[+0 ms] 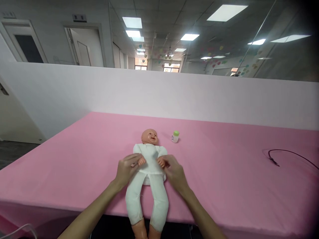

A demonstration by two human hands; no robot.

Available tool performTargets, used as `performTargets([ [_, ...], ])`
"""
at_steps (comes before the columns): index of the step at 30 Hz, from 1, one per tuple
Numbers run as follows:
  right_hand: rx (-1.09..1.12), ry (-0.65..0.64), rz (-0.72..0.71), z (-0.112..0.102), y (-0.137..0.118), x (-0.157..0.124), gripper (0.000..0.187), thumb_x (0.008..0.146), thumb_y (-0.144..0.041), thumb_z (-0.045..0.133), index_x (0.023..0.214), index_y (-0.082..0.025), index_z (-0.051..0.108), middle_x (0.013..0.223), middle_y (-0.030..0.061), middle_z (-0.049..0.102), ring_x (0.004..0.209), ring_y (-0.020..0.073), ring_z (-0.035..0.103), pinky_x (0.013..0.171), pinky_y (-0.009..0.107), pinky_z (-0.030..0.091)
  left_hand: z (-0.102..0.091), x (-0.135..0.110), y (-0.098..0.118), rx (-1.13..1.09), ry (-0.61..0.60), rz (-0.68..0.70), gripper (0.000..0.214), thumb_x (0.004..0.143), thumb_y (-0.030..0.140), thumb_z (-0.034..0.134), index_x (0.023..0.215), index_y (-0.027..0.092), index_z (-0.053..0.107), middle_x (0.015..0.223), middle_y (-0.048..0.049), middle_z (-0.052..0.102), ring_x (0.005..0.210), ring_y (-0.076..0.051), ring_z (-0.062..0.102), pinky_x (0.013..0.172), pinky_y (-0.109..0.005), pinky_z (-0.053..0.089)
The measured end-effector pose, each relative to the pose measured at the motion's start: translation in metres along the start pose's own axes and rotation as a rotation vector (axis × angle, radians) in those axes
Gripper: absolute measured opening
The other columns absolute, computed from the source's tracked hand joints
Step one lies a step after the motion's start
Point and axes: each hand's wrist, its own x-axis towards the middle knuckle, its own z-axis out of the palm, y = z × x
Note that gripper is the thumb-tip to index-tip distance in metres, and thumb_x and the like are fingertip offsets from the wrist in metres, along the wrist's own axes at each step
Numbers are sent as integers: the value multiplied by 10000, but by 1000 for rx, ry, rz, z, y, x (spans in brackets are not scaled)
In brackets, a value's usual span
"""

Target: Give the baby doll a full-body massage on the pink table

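A baby doll (150,156) in white cloth lies on its back, head toward the wall and feet past the table's front edge. My left hand (127,168) has its fingers closed around the doll's arm near the wrist, at the left of the picture. On the other side, my right hand (174,171) grips the doll's other arm by its small hand. Both doll arms are bent in over the belly. Beyond my right hand, near the doll's head, stands a small white jar (175,137) with a green lid.
A pink cloth covers the table (219,186). At the right lies a thin black cable (286,151). Behind the table rises a white wall (199,99) with glass above it. A white cord (27,226) shows at the lower left.
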Motion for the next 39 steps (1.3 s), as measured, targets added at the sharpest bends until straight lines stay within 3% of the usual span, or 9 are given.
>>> performTargets([
  [4,-327,-200,-229,15,2,-15,264,954,-110,499,1085,-228,696,1147,92,734,968,236,711,756,329,569,8,-6,-11,235,-143,288,322,951,99,558,1140,249,771,1143,-48,784,1080,-248,732,892,-396,605],
  [7,-235,-207,-200,7,2,-5,230,973,-153,513,1077,-236,700,1126,80,738,957,224,705,766,325,566,-1,4,-4,207,-178,229,260,941,140,597,1078,262,782,1107,-46,790,1027,-244,737,820,-362,604],
  [12,255,299,294,-37,20,31,331,826,-459,778,1010,-202,681,920,59,739,757,204,684,688,323,577,-37,30,2,-177,269,-305,458,772,332,839,1214,274,736,1103,-63,771,924,-250,717,755,-318,570],
  [16,415,488,711,-66,63,40,450,642,-517,892,797,-161,664,650,27,678,567,168,617,545,283,533,-63,33,-37,-79,488,-510,393,776,427,799,1107,228,724,960,-64,756,845,-252,694,755,-331,524],
  [21,429,360,879,-68,104,24,493,618,-587,875,647,-166,620,516,21,616,468,146,542,446,262,459,-73,17,-91,246,314,-656,302,871,489,622,902,199,700,839,-97,731,774,-288,648,666,-344,432],
  [26,107,260,844,-67,114,14,508,715,-681,743,668,-199,590,438,-39,501,393,129,409,392,240,290,-73,10,-107,651,169,-632,438,921,553,513,864,181,738,915,-179,713,938,-386,616,740,-411,432],
  [30,-209,363,766,-74,112,20,516,690,-605,756,944,-160,696,923,110,675,634,197,603,570,305,451,-73,19,-97,704,181,-566,417,926,456,527,1067,133,750,1131,-223,677,1079,-418,589,862,-484,460],
  [35,-391,288,578,-75,106,47,449,847,-473,561,1191,-200,654,1219,129,621,886,248,663,766,359,496,-21,55,-21,142,251,-242,375,927,380,601,1259,234,693,1292,-135,647,1225,-340,574,1062,-468,443],
  [39,-348,194,420,-67,110,81,366,897,-386,488,1160,-187,646,1093,95,699,885,237,647,817,371,507,71,98,45,-711,-184,-334,364,925,481,670,1134,198,760,1213,-151,726,1197,-308,648,1098,-436,466],
])
